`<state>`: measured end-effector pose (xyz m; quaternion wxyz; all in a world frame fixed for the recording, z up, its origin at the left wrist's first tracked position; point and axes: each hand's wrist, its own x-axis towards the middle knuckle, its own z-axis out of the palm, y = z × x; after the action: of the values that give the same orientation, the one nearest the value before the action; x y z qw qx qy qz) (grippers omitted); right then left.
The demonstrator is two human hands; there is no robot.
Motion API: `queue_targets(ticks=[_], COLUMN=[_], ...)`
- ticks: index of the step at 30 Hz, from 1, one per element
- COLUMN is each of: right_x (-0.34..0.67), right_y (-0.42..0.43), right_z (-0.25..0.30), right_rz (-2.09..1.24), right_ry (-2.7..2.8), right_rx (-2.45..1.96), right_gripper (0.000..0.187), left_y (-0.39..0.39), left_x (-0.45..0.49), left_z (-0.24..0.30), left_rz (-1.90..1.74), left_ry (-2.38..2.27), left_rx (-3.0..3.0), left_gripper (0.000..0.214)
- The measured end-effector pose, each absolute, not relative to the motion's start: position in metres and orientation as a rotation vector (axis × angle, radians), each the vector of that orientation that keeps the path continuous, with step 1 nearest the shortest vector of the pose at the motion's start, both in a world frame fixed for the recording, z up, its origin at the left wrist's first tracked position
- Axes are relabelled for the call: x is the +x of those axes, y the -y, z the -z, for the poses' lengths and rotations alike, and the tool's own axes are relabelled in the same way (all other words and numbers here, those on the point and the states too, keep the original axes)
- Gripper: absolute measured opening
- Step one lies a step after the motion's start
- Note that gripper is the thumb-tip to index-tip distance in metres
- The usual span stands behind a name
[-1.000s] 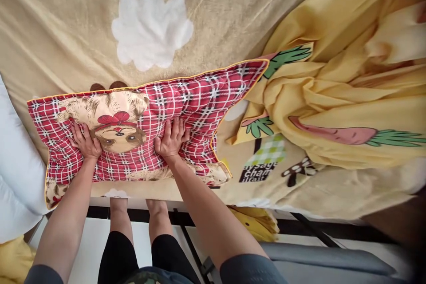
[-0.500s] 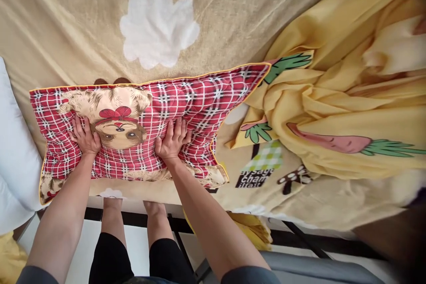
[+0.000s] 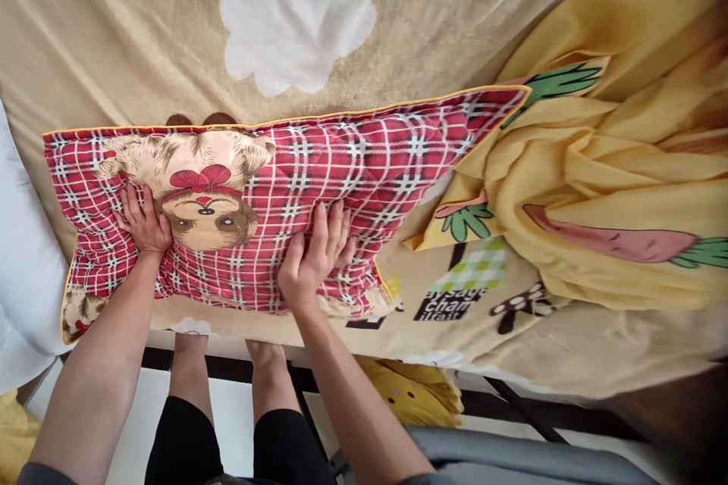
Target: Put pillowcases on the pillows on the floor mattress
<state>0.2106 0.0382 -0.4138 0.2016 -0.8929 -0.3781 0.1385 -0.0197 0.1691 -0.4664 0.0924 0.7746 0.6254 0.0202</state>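
A red plaid pillow [image 3: 375, 167] with yellow piping and a printed bear lies on a beige bedspread [image 3: 142, 30]. My left hand [image 3: 143, 223] rests flat on its left part, fingers spread, beside the bear's face. On the pillow's right part is my right hand [image 3: 318, 254], tilted on its edge with the thumb apart and the fingers stretched out. Nothing shows in either palm. The pillow's far right corner points out over a rumpled yellow cloth [image 3: 569, 174] printed with carrots.
At the left edge lies a white pillow [image 3: 26, 258]. Below the bed edge are a yellow item [image 3: 415, 394] with a small face and a grey padded thing [image 3: 512, 455]. My legs [image 3: 267, 379] stand against the bed. Black bed-frame bars [image 3: 523, 409] run underneath.
My right hand has turned from flat onto its edge and shifted slightly right. The pillow's far right corner now reaches further right. My left hand has stayed nearly in place. The view has shifted slightly.
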Motion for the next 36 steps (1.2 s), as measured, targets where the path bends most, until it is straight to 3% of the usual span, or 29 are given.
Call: queue_targets(ticks=[2, 4, 8, 14, 21, 36], right_x=[0.180, 0.149, 0.146, 0.265, 0.275, 0.280], right_y=[-0.068, -0.100, -0.140, -0.099, -0.083, -0.090], right_z=[0.377, 0.356, 0.371, 0.432, 0.498, 0.489], right_rz=[-0.545, -0.755, -0.933, -0.535, -0.151, -0.152], right_ry=[0.957, 1.223, 1.717, 1.469, 1.385, 1.366], right_rx=[-2.513, -2.321, -2.057, -2.528, -2.439, -2.405], right_gripper=[0.064, 0.066, 0.058, 0.068, 0.066, 0.064], left_y=[-0.170, -0.170, -0.172, -0.171, -0.168, -0.169], left_x=[-0.023, -0.026, -0.028, -0.028, -0.031, -0.030], left_z=[0.468, 0.470, 0.471, 0.471, 0.475, 0.477], left_rz=[-0.049, -0.041, -0.062, -0.016, -0.011, -0.034], left_ry=[-1.871, -1.903, -1.917, -1.870, -1.885, -1.895], left_rx=[2.266, 2.234, 2.253, 2.234, 2.149, 2.173], left_gripper=[0.080, 0.079, 0.080, 0.083, 0.084, 0.082])
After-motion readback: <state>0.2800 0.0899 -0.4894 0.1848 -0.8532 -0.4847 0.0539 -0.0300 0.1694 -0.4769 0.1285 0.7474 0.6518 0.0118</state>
